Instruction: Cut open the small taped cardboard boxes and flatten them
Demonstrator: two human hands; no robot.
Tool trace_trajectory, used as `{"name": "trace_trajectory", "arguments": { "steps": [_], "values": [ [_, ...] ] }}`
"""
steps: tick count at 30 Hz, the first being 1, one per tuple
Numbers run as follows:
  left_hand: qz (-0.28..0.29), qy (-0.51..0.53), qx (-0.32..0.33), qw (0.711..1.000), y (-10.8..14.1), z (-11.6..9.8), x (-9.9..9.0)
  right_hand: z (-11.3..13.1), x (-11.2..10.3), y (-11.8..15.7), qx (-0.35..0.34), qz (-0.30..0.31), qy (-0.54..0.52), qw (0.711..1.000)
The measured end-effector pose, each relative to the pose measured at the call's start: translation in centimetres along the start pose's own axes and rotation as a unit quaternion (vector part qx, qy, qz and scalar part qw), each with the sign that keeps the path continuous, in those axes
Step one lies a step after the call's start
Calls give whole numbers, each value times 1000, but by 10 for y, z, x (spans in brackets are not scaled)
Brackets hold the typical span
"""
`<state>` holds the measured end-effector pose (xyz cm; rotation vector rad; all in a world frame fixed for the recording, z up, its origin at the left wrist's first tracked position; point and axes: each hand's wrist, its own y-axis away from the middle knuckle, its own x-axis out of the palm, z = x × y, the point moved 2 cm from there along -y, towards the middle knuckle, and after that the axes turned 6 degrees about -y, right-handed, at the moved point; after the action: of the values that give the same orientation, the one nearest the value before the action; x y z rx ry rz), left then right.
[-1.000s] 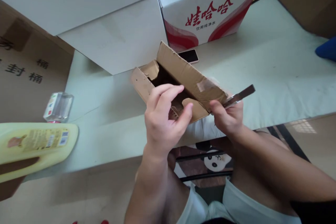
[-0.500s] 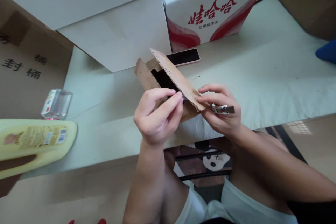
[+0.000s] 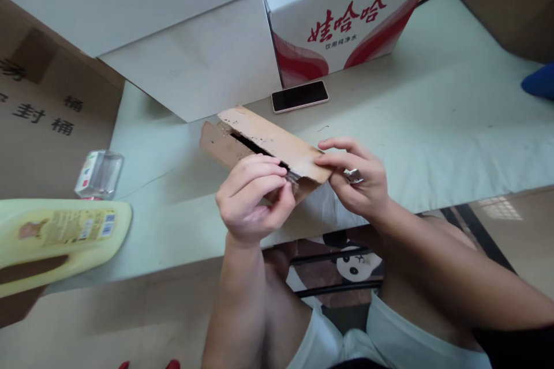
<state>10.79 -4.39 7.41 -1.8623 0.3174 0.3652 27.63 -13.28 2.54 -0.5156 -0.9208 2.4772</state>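
Note:
A small brown cardboard box (image 3: pixel 268 132) is held tilted over the cloth-covered table, its dark slot-like opening facing me and specks along its torn edges. My left hand (image 3: pixel 253 196) pinches at the near edge of the opening, where a greyish strip shows beside the fingertips. What exactly lies between those fingertips is hidden. My right hand (image 3: pixel 359 176) grips the right end of the box between thumb and fingers. A small shiny metal piece (image 3: pixel 353 176) is tucked in the same hand, mostly covered.
Behind stand white cartons (image 3: pixel 194 57) and a red-and-white water carton (image 3: pixel 337 34), with a phone (image 3: pixel 300 96) before them. At left are a clear plastic container (image 3: pixel 101 174), a yellow bottle (image 3: pixel 64 236) and a brown carton (image 3: pixel 47 104). A blue object (image 3: pixel 539 87) sits far right.
The box has tipped and shifted left and lower, so its upper panel shows more broadly and the phone is uncovered. My left fingers have curled in; the metal piece in my right hand shows less.

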Motion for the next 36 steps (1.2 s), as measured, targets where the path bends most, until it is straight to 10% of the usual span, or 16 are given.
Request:
{"name": "trace_trajectory", "arguments": {
  "steps": [7,15,23,29,36],
  "values": [
    [45,-45,-7,998,10,6,9,-11,3,-1,0,35,2,999],
    [41,-50,-24,998,20,11,10,-2,-24,-3,152,-24,71,986],
    [2,-97,-9,995,36,1,18,14,-25,-4,145,-21,-156,977],
    [-31,-182,-32,982,47,-9,33,26,-27,-12,220,41,-332,916],
    [-42,-175,-48,982,45,-10,33,39,-16,1,154,-58,-200,966]
  ]
}}
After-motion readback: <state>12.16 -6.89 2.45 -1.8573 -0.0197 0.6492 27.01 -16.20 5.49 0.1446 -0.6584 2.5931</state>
